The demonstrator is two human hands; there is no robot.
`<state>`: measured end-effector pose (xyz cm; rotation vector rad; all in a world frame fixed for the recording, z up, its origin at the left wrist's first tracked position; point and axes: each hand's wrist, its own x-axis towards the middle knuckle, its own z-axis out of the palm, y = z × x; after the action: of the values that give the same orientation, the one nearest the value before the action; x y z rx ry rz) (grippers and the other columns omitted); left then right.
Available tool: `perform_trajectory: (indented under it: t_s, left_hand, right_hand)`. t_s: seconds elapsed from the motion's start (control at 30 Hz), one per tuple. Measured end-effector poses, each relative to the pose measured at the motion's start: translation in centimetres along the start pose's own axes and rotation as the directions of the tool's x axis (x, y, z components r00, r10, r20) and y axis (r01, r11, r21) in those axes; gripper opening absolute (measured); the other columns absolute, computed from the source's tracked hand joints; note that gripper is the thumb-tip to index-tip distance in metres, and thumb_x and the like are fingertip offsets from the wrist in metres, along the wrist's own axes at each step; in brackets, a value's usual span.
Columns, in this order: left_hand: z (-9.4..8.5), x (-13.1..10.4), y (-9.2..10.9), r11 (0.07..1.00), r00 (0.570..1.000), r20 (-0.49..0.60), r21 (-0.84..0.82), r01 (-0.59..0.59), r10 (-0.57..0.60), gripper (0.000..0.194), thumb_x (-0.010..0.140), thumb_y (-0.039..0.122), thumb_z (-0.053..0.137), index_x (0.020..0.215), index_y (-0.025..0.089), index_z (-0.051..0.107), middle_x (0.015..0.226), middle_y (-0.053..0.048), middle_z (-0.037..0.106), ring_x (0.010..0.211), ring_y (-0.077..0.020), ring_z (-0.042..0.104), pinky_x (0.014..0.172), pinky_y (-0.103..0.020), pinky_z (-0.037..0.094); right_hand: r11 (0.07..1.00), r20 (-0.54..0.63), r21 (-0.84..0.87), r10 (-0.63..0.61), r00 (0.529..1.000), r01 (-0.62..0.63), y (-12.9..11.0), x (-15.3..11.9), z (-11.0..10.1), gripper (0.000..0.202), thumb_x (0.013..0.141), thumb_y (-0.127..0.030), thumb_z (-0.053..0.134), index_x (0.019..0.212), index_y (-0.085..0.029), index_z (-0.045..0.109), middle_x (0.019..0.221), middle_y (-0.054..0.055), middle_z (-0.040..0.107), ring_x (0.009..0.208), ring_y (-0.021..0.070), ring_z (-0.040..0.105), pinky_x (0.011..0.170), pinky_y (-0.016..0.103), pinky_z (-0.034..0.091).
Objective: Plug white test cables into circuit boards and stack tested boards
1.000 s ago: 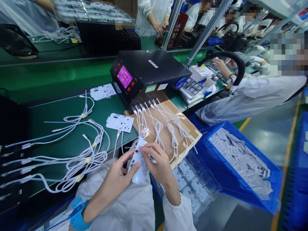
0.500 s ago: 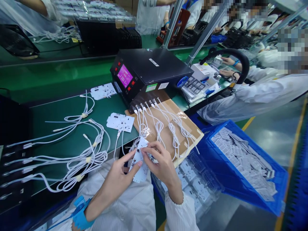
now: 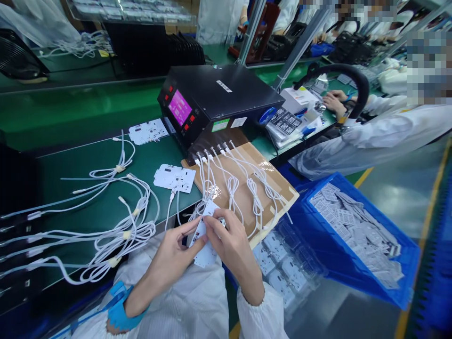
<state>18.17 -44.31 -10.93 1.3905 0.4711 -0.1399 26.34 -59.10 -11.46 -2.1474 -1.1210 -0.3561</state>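
Over my lap, a white circuit board (image 3: 205, 258) with small dark parts is tilted between both hands. My left hand (image 3: 168, 254) is closed around the board's left edge, its thumb on the face. Bent fingers of my right hand (image 3: 233, 247) press together at the board's upper part; whether they also pinch something small there is hidden. Just beyond, bundled white cables (image 3: 203, 207) lie at the bench edge. Another white circuit board (image 3: 174, 178) lies on the green bench with a white cable plugged into its near side.
A black tester with a pink screen (image 3: 181, 107) stands behind cardboard (image 3: 270, 181) crossed by white cables. More coiled cables (image 3: 139, 230) lie left. At right are a blue bin (image 3: 356, 268) of printed pieces, clear trays (image 3: 282, 263) of boards, and a co-worker's sleeve (image 3: 388, 129).
My right hand has shifted slightly left, its fingers drawn closer together on the board. My left hand keeps its hold. The whole view has shifted slightly, and the co-worker's hands have come together.
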Motion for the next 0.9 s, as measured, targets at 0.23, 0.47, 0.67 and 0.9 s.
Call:
perform_trajectory:
  t_s: [0.23,0.47,0.67,0.9]
  left_hand:
    - [-0.3,0.5,-0.4,0.997,1.000,-0.029,0.077,-0.004,0.006,0.061,0.084,0.045,0.076,0.138,0.018,0.068,0.147,-0.008,0.064,0.142,-0.0261,0.057,0.116,-0.035,0.053]
    - [-0.6,0.5,-0.4,0.998,0.998,-0.047,0.048,-0.027,0.029,0.061,0.083,0.044,0.078,0.136,0.016,0.069,0.145,-0.010,0.065,0.141,-0.0275,0.058,0.116,-0.037,0.053]
    - [-0.3,0.4,-1.0,0.997,0.999,-0.040,0.073,-0.025,0.028,0.060,0.083,0.044,0.077,0.137,0.019,0.068,0.146,-0.009,0.065,0.143,-0.0269,0.056,0.120,-0.039,0.049]
    - [0.3,0.2,-1.2,0.999,0.999,-0.030,0.046,0.018,-0.016,0.063,0.084,0.046,0.077,0.139,0.018,0.067,0.145,-0.009,0.066,0.133,-0.0296,0.065,0.103,-0.038,0.063]
  right_hand:
    - [0.996,-0.074,0.058,0.073,0.995,-0.069,-0.5,-0.5,0.8,0.022,0.102,-0.009,0.054,0.118,-0.020,0.062,0.104,0.010,0.068,0.098,0.0198,0.067,0.085,0.034,0.059]
    - [1.000,-0.055,-0.010,0.029,0.998,-0.030,-0.9,0.0,1.0,0.025,0.098,-0.003,0.053,0.113,-0.020,0.063,0.099,0.008,0.067,0.097,0.0216,0.065,0.093,0.041,0.058]
    - [0.999,-0.080,0.024,0.046,0.996,-0.045,-0.7,-0.9,0.8,0.027,0.099,-0.005,0.056,0.120,-0.021,0.063,0.104,0.008,0.070,0.105,0.0220,0.065,0.103,0.047,0.056]
    - [0.988,-0.112,0.109,0.117,0.987,-0.105,-0.3,-2.0,0.5,0.027,0.100,-0.007,0.058,0.121,-0.023,0.063,0.108,0.008,0.071,0.107,0.0225,0.067,0.103,0.049,0.057]
